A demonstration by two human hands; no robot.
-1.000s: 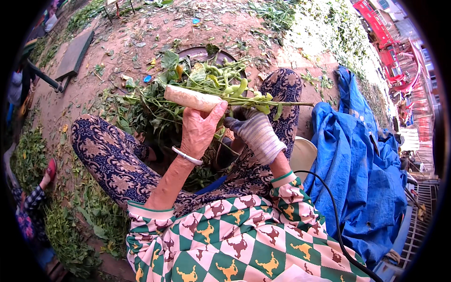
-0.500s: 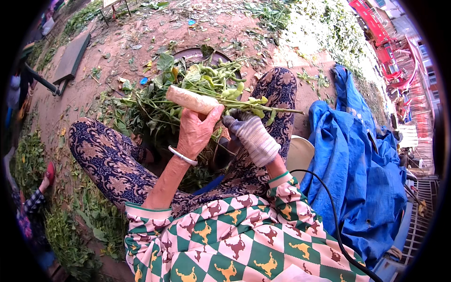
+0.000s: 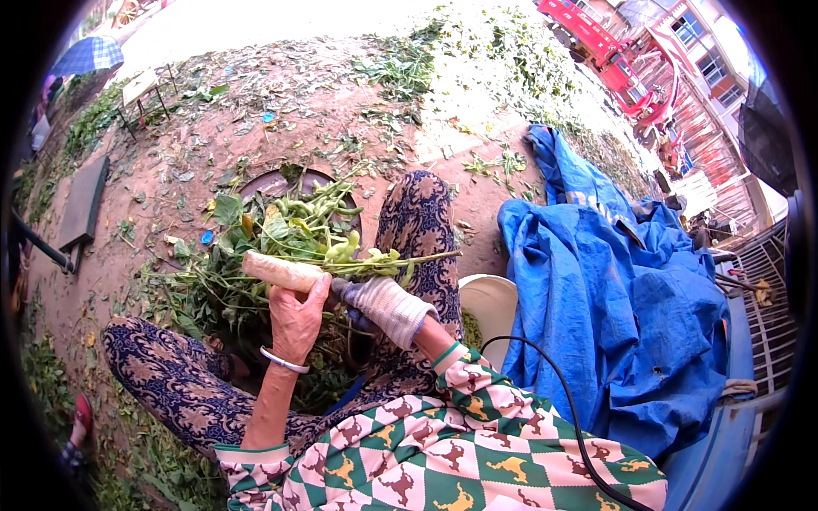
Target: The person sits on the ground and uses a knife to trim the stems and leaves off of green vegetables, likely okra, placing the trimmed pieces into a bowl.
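Note:
My left hand point(image 3: 295, 325), bare with a white bangle at the wrist, is closed at a pale, thick tube-shaped piece point(image 3: 277, 271). Whether the index finger is inside that piece I cannot tell. A knitted, striped glove covers my right hand point(image 3: 383, 308). Its fingers are closed round a soybean stalk point(image 3: 429, 257), whose bare end sticks out to the right. Green pods point(image 3: 342, 247) hang from the stalk just above the glove. Under both hands, between my knees, lies a heap of leafy bean plants point(image 3: 226, 285); the glove's fingertips are partly hidden.
Beyond the heap lies a round dark tray point(image 3: 271, 182). A pale bucket point(image 3: 490, 298) with green stuff inside stands right of my knee, beside a crumpled blue tarp point(image 3: 588, 298). A black cable point(image 3: 558, 379) crosses my right sleeve. Left stands a low dark bench point(image 3: 83, 200).
The whole view has swung right and upward, so everything sits further left. My two hands keep nearly the same hold on the tube-shaped piece and the stalk. More of the bucket shows.

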